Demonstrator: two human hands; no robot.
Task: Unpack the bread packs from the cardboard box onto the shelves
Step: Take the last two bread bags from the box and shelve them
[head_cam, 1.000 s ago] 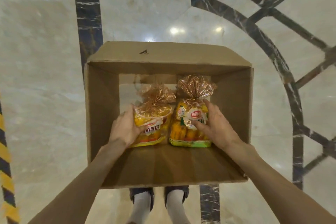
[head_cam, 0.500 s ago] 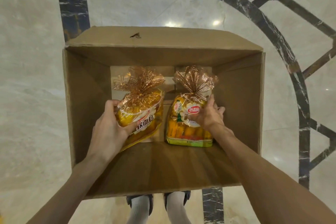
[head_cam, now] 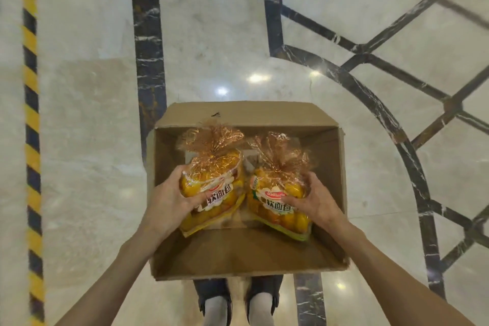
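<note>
Both yellow bread packs [head_cam: 211, 188] [head_cam: 280, 198], gold-twisted tops, now lifted above the cardboard box [head_cam: 248, 254]; left hand [head_cam: 169, 204] and right hand [head_cam: 317, 201] each clasp one.

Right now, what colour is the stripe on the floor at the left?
Yellow and black floor stripe, seen in the head view.
</note>
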